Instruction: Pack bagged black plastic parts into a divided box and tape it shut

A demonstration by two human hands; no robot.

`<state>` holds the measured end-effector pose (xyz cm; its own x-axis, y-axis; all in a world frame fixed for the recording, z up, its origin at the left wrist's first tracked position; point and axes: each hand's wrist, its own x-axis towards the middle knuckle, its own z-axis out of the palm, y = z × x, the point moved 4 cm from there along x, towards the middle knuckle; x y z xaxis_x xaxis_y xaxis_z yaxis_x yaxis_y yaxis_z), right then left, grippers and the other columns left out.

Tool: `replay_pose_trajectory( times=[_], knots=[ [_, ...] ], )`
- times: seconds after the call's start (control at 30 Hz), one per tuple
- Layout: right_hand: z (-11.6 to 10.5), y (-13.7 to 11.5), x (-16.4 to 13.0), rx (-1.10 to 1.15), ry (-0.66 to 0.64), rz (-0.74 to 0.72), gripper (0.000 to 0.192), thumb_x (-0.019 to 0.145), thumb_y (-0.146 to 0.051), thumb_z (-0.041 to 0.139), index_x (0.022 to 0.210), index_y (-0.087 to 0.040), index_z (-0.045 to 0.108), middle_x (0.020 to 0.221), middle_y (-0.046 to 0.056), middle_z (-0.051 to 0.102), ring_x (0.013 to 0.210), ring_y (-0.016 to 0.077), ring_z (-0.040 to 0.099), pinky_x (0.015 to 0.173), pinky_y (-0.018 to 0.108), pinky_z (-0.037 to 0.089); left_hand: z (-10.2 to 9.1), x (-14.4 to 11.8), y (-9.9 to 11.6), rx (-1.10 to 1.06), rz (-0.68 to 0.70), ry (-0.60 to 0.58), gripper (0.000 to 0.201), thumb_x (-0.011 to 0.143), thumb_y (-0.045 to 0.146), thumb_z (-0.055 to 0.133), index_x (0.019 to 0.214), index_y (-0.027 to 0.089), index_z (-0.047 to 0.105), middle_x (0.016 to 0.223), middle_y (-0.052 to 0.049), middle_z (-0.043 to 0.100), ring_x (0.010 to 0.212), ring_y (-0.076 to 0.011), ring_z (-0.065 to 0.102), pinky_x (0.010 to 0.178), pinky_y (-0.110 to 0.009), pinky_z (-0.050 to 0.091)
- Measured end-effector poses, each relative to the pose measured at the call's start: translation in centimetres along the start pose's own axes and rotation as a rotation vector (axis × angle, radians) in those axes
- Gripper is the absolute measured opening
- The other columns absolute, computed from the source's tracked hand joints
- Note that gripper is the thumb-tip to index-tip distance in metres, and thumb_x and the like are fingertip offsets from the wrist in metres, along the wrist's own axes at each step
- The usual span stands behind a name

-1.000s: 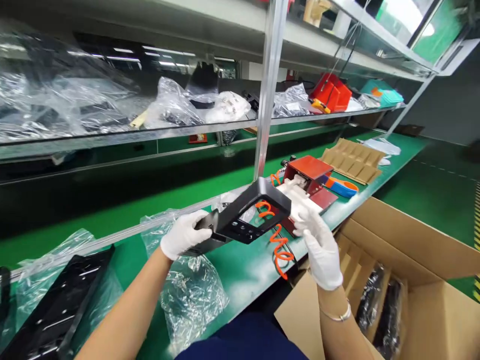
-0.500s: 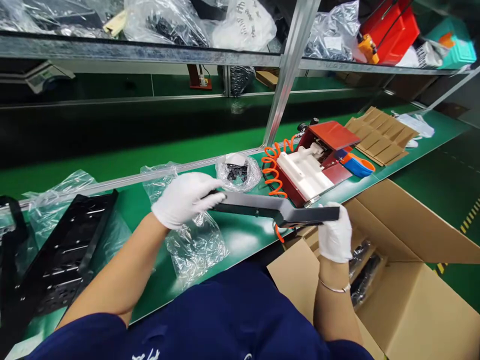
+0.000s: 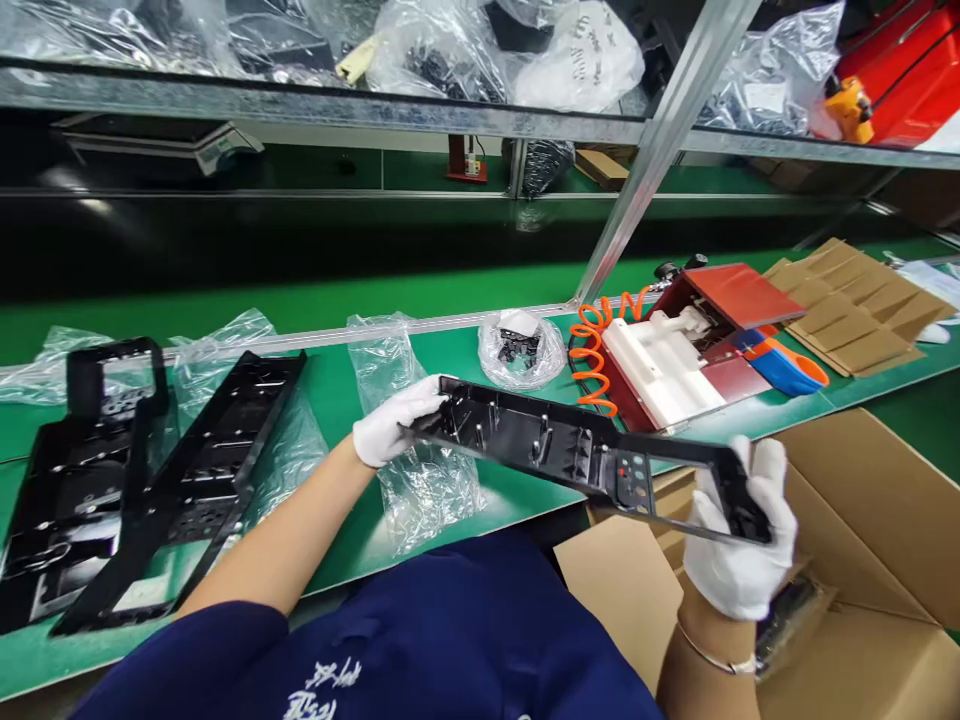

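You hold a long black panel [image 3: 577, 455] between your two gloved hands, above the near edge of the green bench [image 3: 337, 400], its ribbed inner face turned up toward you. Your left hand [image 3: 394, 422] pinches the panel's left end, thumb on top and fingers curled beneath. Your right hand [image 3: 742, 545] grips the right end, where the panel opens into a frame; the fingers wrap up over the frame's far bar and the palm cups it from below. Near that end, a small block of round holes shows in the panel. Under your left hand lies a crumpled clear bag [image 3: 420, 480] on the bench, touching the panel's shadow side or just below it; you cannot tell which. Just beyond the panel's middle sits a smaller bag of dark parts [image 3: 521, 350]. Past your right hand stands a red fixture [image 3: 720, 310] with a white block [image 3: 660, 365] in it, an orange coiled hose [image 3: 592, 350] at its left side and a blue and orange tape dispenser [image 3: 787, 365] at its right. Below your right hand is an open carton [image 3: 862, 560], with bagged black parts just showing beside your wrist. Well to the left of your left hand lie two more black panels [image 3: 142, 480] on clear bags. A metal post [image 3: 660, 150] rises behind the fixture to a shelf [image 3: 300, 105] heaped with bagged parts.
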<state>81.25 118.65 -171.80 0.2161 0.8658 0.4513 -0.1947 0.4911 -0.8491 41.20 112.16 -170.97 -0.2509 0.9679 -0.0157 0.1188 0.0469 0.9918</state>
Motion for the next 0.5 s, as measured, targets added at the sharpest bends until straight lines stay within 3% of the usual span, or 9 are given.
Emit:
replay_pose_trajectory(
  times=[0.07,0.13,0.17,0.23,0.3,0.37,0.5],
  knots=[
    [-0.1,0.9,0.1,0.067,-0.086,0.272,0.034,0.081,-0.047,0.070,0.113,-0.036,0.069,0.135,0.008,0.063,0.115,0.0336,0.066,0.092,0.061,0.055,-0.7,-0.4,0.1,-0.090,-0.006,0.057,0.054,0.074,0.058,0.072,0.110,0.019,0.065,0.103,-0.011,0.073,0.086,-0.0246,0.071,0.074,-0.037,0.059],
    [0.2,1.9,0.0,0.095,-0.202,0.515,0.048,0.086,-0.063,0.057,0.117,-0.028,0.070,0.105,0.012,0.074,0.085,0.0317,0.073,0.074,0.055,0.060,-1.4,-0.8,0.2,-0.144,-0.032,0.125,0.057,0.073,0.054,0.075,0.116,0.019,0.062,0.107,-0.009,0.072,0.089,-0.0240,0.070,0.078,-0.036,0.058],
    [0.5,2.3,-0.2,0.074,-0.259,0.609,0.053,0.085,-0.065,0.057,0.117,-0.025,0.070,0.086,0.010,0.073,0.070,0.0282,0.071,0.066,0.050,0.059,-1.6,-1.0,0.3,-0.143,-0.039,0.145,0.058,0.073,0.052,0.076,0.118,0.018,0.061,0.107,-0.009,0.071,0.089,-0.0237,0.070,0.079,-0.036,0.058],
    [0.9,2.8,-0.5,0.017,-0.308,0.704,0.052,0.079,-0.060,0.069,0.114,-0.021,0.070,0.055,-0.001,0.058,0.046,0.0186,0.056,0.050,0.038,0.053,-1.9,-1.2,0.2,-0.109,-0.047,0.144,0.060,0.077,0.052,0.074,0.125,0.019,0.060,0.106,-0.008,0.071,0.090,-0.0235,0.069,0.082,-0.037,0.057],
    [0.8,2.5,-0.6,-0.011,-0.271,0.704,0.048,0.071,-0.046,0.080,0.112,-0.023,0.070,0.045,-0.010,0.038,0.036,0.0115,0.038,0.041,0.031,0.042,-2.4,-1.2,-0.5,-0.071,-0.034,0.129,0.066,0.085,0.058,0.061,0.139,0.022,0.052,0.111,-0.010,0.071,0.095,-0.0251,0.070,0.087,-0.041,0.056],
    [0.1,1.7,-0.4,-0.008,-0.176,0.635,0.041,0.068,-0.039,0.082,0.105,-0.026,0.072,0.044,-0.011,0.028,0.035,0.0088,0.027,0.038,0.031,0.032,-3.2,-0.7,-2.0,0.103,-0.012,0.097,0.071,0.091,0.061,0.049,0.149,0.022,0.041,0.125,-0.013,0.068,0.113,-0.0285,0.066,0.100,-0.046,0.050],
    [-2.8,0.1,0.8,-0.005,-0.020,0.491,0.030,0.069,-0.034,0.078,0.099,-0.031,0.076,0.048,-0.007,0.022,0.038,0.0069,0.019,0.037,0.034,0.016,-5.6,1.6,-6.6,0.842,-0.092,0.152,0.069,0.088,0.048,0.056,0.144,0.008,0.047,0.156,-0.023,0.040,0.148,-0.0395,0.030,0.121,-0.057,0.017]
  ],
)
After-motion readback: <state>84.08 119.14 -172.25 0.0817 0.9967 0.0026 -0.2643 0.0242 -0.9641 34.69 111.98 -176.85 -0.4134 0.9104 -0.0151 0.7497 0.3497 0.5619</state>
